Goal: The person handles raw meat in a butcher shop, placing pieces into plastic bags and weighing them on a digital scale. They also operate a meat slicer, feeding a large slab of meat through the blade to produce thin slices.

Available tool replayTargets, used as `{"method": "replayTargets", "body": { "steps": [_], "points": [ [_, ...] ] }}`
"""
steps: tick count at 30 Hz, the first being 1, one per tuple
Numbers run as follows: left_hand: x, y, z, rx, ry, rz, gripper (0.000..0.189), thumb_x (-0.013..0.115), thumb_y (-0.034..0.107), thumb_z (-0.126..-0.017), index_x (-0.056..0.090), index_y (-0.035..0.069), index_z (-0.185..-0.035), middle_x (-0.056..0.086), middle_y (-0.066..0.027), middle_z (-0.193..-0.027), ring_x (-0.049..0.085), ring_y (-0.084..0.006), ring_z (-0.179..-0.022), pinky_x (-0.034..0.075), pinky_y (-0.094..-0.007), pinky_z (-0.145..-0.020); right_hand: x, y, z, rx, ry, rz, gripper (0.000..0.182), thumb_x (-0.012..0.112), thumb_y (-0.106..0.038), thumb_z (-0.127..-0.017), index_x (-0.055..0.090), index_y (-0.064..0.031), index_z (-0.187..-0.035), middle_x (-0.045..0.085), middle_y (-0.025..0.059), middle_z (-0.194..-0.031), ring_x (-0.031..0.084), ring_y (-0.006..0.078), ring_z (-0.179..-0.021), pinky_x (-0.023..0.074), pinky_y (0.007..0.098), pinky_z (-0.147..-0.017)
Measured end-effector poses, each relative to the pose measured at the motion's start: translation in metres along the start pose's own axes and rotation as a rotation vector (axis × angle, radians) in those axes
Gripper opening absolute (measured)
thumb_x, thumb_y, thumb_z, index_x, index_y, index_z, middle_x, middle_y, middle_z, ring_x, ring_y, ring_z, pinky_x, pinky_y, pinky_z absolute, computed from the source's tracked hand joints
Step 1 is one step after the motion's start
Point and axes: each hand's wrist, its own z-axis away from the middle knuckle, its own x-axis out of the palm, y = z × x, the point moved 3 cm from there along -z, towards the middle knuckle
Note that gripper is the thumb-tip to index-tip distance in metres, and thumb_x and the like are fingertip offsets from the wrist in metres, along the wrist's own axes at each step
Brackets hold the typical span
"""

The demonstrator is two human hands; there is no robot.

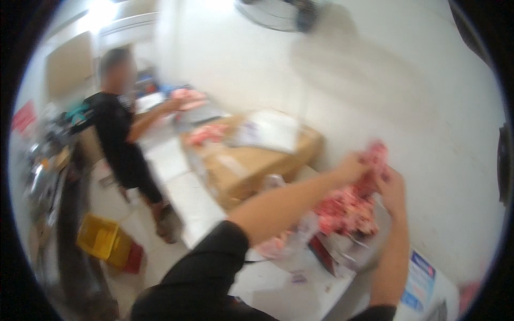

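My left hand (352, 167) and my right hand (391, 192) grip a piece of raw pink-red meat (376, 154) between them, near the white wall. Just below the hands lies a heap of chopped raw meat (345, 212), which seems to rest on a metal pan or tray (363, 250). Clear plastic bags (307, 224) sit to the left of the heap, partly behind my left forearm. More pale meat (275, 244) shows under that forearm. Motion blur hides the fingers' exact hold.
A large cardboard box (249, 168) stands on the white counter (200, 200), bearing a white package (268, 130) and some meat (208, 133). A co-worker (116, 120) in black reaches toward other meat (188, 99). A yellow crate (98, 238) is on the floor. A fan (277, 14) hangs above.
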Motion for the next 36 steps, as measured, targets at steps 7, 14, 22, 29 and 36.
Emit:
{"method": "replayTargets", "body": {
  "steps": [7,14,22,29,36],
  "points": [
    [0.030,-0.006,0.013,0.046,-0.007,0.364,0.028,0.054,0.022,-0.099,0.066,-0.003,-0.101,0.067,-0.0066,-0.087,0.060,-0.0149,-0.079,0.051,-0.0333,-0.075,-0.002,0.041,0.004,0.163,0.047,-0.067,0.023,0.061,-0.013,-0.089,0.065,0.0071,-0.098,0.065,0.0070,-0.077,0.049,0.0137,-0.066,0.0437,0.0335,-0.061],
    [0.027,-0.036,0.025,0.249,-0.123,-0.712,0.039,0.063,0.015,-0.082,0.065,0.002,-0.118,0.071,-0.0228,-0.092,0.069,-0.0396,-0.083,0.055,-0.0486,-0.073,0.013,0.055,-0.004,0.200,0.114,0.187,0.020,0.057,-0.009,-0.089,0.074,-0.0013,-0.095,0.069,0.0129,-0.076,0.063,0.0209,-0.068,0.0497,0.0364,-0.064],
    [-0.009,0.013,0.067,-0.069,-0.042,-0.330,0.050,0.045,0.043,-0.103,0.063,-0.002,-0.094,0.058,-0.0154,-0.071,0.057,-0.0252,-0.068,0.046,-0.0412,-0.069,-0.004,0.075,-0.038,0.021,0.201,0.435,0.018,0.061,-0.014,-0.085,0.074,-0.0043,-0.094,0.068,0.0233,-0.081,0.064,0.0428,-0.078,0.0515,0.0481,-0.075],
    [-0.027,0.009,0.036,-0.181,0.045,-0.006,0.035,0.060,0.034,-0.098,0.066,0.000,-0.103,0.066,-0.0094,-0.086,0.059,-0.0170,-0.075,0.048,-0.0330,-0.068,-0.027,0.035,-0.032,0.261,-0.093,-0.082,0.025,0.066,-0.025,-0.091,0.071,-0.0010,-0.087,0.057,0.0050,-0.064,0.049,0.0118,-0.059,0.0409,0.0315,-0.057],
    [-0.026,0.054,0.014,0.126,0.010,0.318,0.018,0.061,0.017,-0.098,0.068,0.002,-0.106,0.071,-0.0099,-0.096,0.068,-0.0194,-0.088,0.057,-0.0341,-0.076,0.005,-0.024,-0.043,0.049,0.052,0.226,0.030,0.054,-0.021,-0.095,0.067,0.0035,-0.084,0.066,0.0173,-0.072,0.059,0.0244,-0.064,0.0473,0.0426,-0.063]
  ]
}}
